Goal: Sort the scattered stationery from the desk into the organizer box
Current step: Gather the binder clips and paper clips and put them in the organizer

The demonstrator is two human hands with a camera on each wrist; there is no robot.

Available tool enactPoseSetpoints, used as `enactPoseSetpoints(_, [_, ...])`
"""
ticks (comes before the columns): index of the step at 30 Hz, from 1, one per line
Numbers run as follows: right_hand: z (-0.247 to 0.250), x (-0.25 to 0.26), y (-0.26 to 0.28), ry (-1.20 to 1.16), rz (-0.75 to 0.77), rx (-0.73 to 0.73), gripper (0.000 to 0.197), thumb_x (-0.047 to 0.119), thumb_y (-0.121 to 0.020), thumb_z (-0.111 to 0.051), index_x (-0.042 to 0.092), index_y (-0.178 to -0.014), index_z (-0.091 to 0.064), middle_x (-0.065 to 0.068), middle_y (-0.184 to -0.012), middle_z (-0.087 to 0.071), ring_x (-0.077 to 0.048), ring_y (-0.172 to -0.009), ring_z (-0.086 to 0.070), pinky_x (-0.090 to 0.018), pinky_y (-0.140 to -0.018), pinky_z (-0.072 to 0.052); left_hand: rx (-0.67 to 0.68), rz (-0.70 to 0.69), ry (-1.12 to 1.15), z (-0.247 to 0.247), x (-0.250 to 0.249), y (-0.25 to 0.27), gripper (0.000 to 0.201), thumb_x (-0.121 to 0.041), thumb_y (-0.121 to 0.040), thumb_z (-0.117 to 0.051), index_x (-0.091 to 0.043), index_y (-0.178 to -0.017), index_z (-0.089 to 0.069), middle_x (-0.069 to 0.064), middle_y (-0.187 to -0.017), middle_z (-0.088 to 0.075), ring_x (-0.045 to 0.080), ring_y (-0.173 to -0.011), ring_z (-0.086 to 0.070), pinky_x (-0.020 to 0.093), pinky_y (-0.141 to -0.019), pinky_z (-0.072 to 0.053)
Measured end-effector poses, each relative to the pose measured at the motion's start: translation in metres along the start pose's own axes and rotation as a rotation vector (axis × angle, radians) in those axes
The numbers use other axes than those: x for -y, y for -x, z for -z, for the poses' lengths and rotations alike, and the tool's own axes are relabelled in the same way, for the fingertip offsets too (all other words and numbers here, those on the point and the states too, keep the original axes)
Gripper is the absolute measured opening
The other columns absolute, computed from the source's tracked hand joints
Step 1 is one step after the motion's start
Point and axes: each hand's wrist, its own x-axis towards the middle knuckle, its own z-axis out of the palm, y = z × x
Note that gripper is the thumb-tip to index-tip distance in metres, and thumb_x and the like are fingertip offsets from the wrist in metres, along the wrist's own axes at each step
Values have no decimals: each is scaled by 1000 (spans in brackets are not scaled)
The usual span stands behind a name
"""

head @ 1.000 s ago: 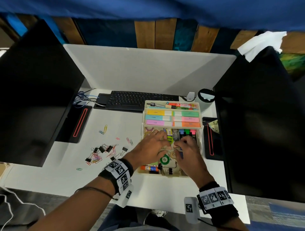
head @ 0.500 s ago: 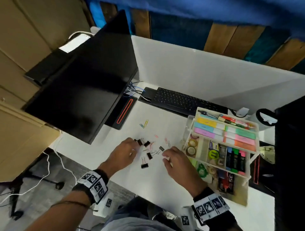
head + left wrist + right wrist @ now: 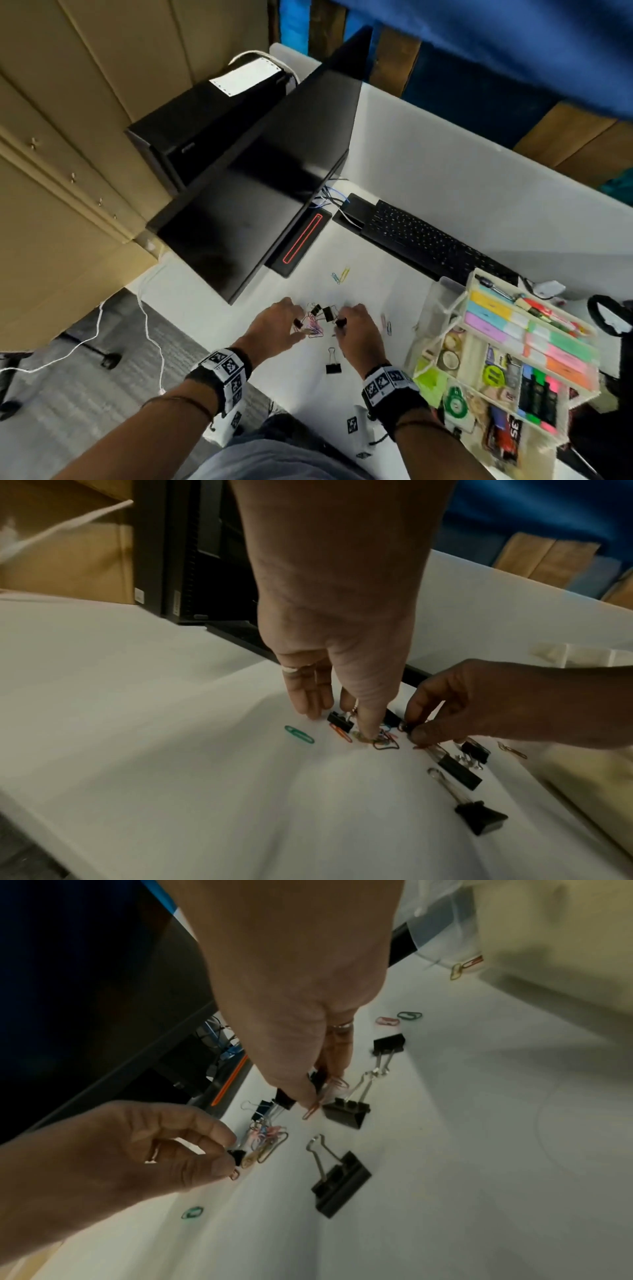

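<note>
Left hand [image 3: 274, 325]: the grip is a pinch, thumb and forefinger closed on a small black binder clip [image 3: 236, 1156] at the near edge of the tangle of coloured paper clips [image 3: 313, 329]; the remaining fingers are held clear. Right hand [image 3: 356, 329]: the grip is likewise a pinch, fingertips [image 3: 310, 1096] drawn together on a second small black clip [image 3: 340, 322] at the far side of the same tangle, with a pink paper clip lying against the thumb tip. Whether that paper clip is inside the pinch cannot be told.

Surroundings: two larger binder clips lie on the white counter [image 3: 212, 308] just beside the right hand, and a third [image 3: 333, 363] sits nearer the person. A green paper clip [image 3: 299, 734] lies apart to the left of the pile; further loose paper clips lie between the hands and the organizer box [image 3: 445, 308], which stands at the right of the counter with its trays fanned open and already well stocked.

Assessment: the step in hand appears to be gathering clips for transfer. Recommended practice: lift each binder clip straight up by its body, not its wire handles, so that snagged paper clips drop away before the move. Check the pinch for strays. Collect binder clips and paper clips as separate lots, since they probably belong in different compartments. Risk: dragging the tangle sideways is likely to scatter it further.
</note>
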Motion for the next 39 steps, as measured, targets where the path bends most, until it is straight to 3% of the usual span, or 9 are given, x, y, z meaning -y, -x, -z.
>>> enactPoseSetpoints(3, [-2, 1, -2, 5, -30, 4, 15, 9, -86, -66, 15, -99, -64, -6, -105, -56, -29, -96, -62, -41, -81, -56, -19, -24, 16, 1, 0, -9, 36, -51, -89, -72, -23, -111, -68, 0, -104, -59, 21, -88, -64, 32, -73, -52])
enactPoseSetpoints(9, [5, 4, -2, -108, -81, -93, 26, 11, -78, -71, 21, -101, -65, 3, -101, -60, -18, -95, -60, -30, -86, -53, -5, -77, 65, 3, -1, -18, 20, -19, -82, -69, -12, -100, -69, 8, -100, -64, 30, -91, -65, 28, -68, -42])
enactPoseSetpoints(12, [17, 7, 4, -457, -254, -177, 30, 6, -82, -68, 23, -106, -64, 2, -101, -65, -17, -88, -65, -22, -75, -51, -36, -35, 168, 8, 0, -21, 32, -18, -76, -74, -14, -106, -67, 5, -101, -62, 25, -89, -64, 28, -71, -46])
enactPoseSetpoints(15, [33, 11, 12, -1015, -463, -166, 26, -6, -92, -54, 8, -107, -70, -11, -96, -71, -23, -82, -70, -24, -69, -55, -55, -5, 349, 17, 0, -24, 30, -12, -73, -76, -14, -102, -69, 0, -102, -56, 17, -80, -63, 29, -76, -55])
enactPoseSetpoints(18, [44, 13, 15, -1250, -526, -137, 20, 0, -87, -59, 1, -101, -74, -22, -91, -70, -27, -84, -68, -25, -72, -54, -92, 13, 445, 25, -2, -28, 18, -7, -79, -72, -9, -97, -69, -7, -93, -56, 4, -73, -58, 10, -65, -45])
enactPoseSetpoints(21, [48, 13, 19, -1211, -476, -140, 26, 4, -79, -73, 5, -105, -75, -19, -97, -74, -28, -91, -73, -24, -79, -57, -107, 48, 475, 32, -7, -34, 5, -4, -88, -58, -7, -88, -61, -8, -74, -58, 4, -61, -52, 14, -55, -39])
enactPoseSetpoints(25, [58, 10, 32, -995, -388, -127, 26, -4, -87, -73, 11, -108, -73, 3, -91, -76, -12, -82, -70, -18, -76, -54, -6, 25, 381, 33, -13, -42, 9, -8, -97, -44, -12, -90, -49, -4, -73, -55, 11, -60, -49, 20, -49, -33])
enactPoseSetpoints(30, [69, 2, 62, -826, -322, -124, 26, -1, -90, -73, 16, -109, -73, 1, -101, -75, -6, -77, -66, -13, -74, -50, -23, 0, 217, 20, -13, -48, 28, -39, -88, -69, -16, -102, -59, -1, -92, -66, 18, -80, -61, 29, -67, -49])
enactPoseSetpoints(39, [91, -36, 122, -779, -304, -167, 22, 4, -89, -77, 19, -105, -73, 7, -78, -69, -6, -62, -58, -17, -59, -48, -63, 73, 237, 13, -17, -62, 16, -27, -90, -75, -13, -84, -72, 0, -86, -71, 21, -81, -67, 31, -72, -55])
